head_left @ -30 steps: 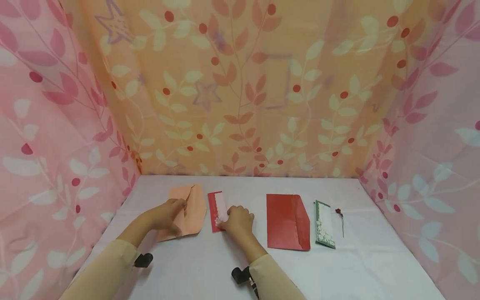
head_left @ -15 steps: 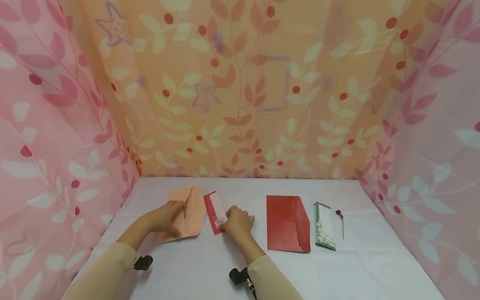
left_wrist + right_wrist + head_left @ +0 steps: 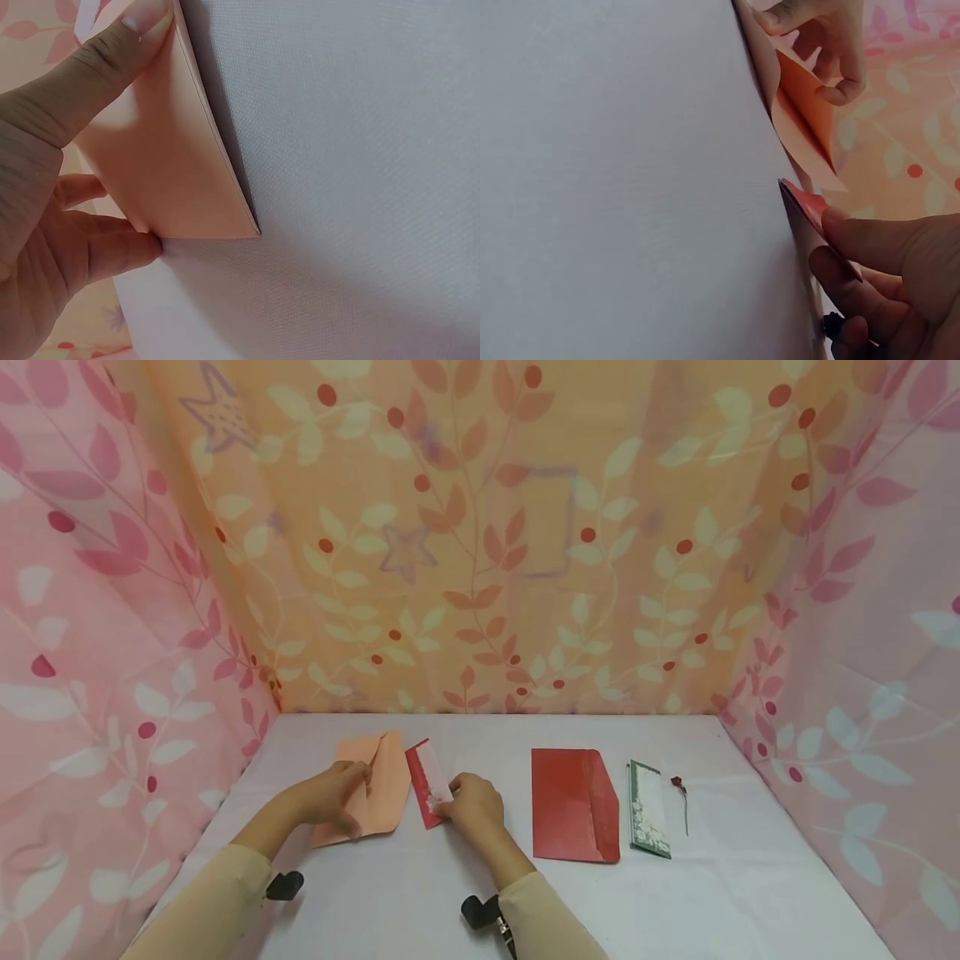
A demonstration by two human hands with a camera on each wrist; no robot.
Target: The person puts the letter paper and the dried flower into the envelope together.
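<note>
1. The left grip [image 3: 330, 795] grasps the peach envelope [image 3: 392, 781] on the left of the bench [image 3: 375, 906]: in the left wrist view the thumb lies along one edge and the fingers are curled at the other side.
2. In the right wrist view the peach envelope's mouth gapes on the side facing the card.
3. The right grip [image 3: 477, 810] pinches the red card [image 3: 424, 774] between thumb and fingers at its near right corner. The card lies slanted just beside the peach envelope; whether their edges touch, I cannot tell.
4. The peach envelope should be light, thin and limp, quick to crease or tear at the fold. It is best taken at the edges of its mouth, thumb on one layer and fingers on the other, with little squeeze.
5. The red card looks stiffer, light and probably a bit slick; a flat pinch on the end away from the envelope would leave its leading edge free. Too hard a pinch could bow it or mark the printed flowers.
6. To the right lie the red envelope [image 3: 562, 806], then the green card [image 3: 651, 810] and a flower [image 3: 677, 782], whose thin stem looks the most fragile thing here.
</note>
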